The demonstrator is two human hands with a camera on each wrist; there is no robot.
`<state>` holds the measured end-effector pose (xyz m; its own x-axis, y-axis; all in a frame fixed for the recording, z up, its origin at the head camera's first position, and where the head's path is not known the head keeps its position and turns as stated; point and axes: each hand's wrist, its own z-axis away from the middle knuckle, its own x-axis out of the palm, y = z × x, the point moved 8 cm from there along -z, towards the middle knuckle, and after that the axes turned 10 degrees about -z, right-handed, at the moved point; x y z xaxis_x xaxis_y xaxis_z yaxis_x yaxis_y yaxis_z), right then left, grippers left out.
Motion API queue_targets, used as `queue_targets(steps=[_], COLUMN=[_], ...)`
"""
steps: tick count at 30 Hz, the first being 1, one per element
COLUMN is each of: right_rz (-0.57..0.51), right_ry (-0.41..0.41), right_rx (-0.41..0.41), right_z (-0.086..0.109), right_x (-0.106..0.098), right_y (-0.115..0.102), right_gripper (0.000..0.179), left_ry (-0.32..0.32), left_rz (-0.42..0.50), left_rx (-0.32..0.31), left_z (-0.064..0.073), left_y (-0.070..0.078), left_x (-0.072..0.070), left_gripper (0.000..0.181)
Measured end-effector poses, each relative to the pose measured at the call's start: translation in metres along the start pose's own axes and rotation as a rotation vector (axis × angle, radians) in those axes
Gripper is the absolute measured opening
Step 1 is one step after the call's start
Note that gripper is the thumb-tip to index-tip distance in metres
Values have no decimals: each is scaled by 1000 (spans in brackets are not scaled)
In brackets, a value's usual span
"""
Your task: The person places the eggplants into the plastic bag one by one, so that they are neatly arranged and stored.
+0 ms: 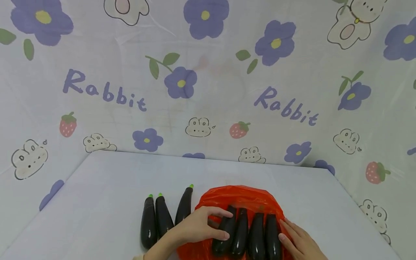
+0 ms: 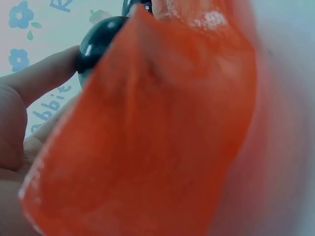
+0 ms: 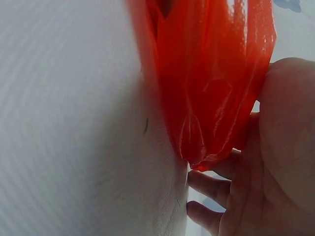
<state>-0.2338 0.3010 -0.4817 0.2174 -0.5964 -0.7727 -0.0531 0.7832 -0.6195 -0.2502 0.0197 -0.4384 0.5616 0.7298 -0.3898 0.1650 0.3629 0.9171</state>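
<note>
Several glossy black eggplants lie side by side on an opened red plastic bag (image 1: 240, 191). My left hand (image 1: 198, 225) holds the leftmost eggplant (image 1: 225, 231) between thumb and fingers. Part of that hand shows in the left wrist view, where a red flap of the bag (image 2: 147, 128) covers most of the dark eggplant (image 2: 96, 46). At the bag's right side, my right hand (image 1: 300, 240) rests with extended fingers against the plastic, beside the rightmost eggplant (image 1: 273, 236). The right wrist view has the bag's folded side (image 3: 211, 98) along the palm and fingers.
Left of the bag, three more eggplants with bright green tips lie on the white table (image 1: 97, 202): one at the far left (image 1: 148, 224), one beside it (image 1: 163, 215) and one nearer the bag (image 1: 184, 204). A patterned curtain (image 1: 214, 101) hangs behind the table.
</note>
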Motion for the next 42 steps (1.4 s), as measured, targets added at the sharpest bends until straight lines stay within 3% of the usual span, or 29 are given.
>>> queue_targets(steps=[10, 17, 42], right_rz=[-8, -7, -8], right_ry=[9, 7, 3], right_rx=[3, 25, 72], right_z=[0, 0, 1], right_x=[-1, -2, 0], right_y=[-1, 1, 1], right_gripper=[73, 76, 79], left_ry=[13, 11, -2], left_rz=[-88, -67, -55], left_rx=[-36, -71, -79], left_z=[-3, -3, -4], left_y=[-10, -9, -15], left_x=[3, 6, 7], left_gripper=[43, 40, 40])
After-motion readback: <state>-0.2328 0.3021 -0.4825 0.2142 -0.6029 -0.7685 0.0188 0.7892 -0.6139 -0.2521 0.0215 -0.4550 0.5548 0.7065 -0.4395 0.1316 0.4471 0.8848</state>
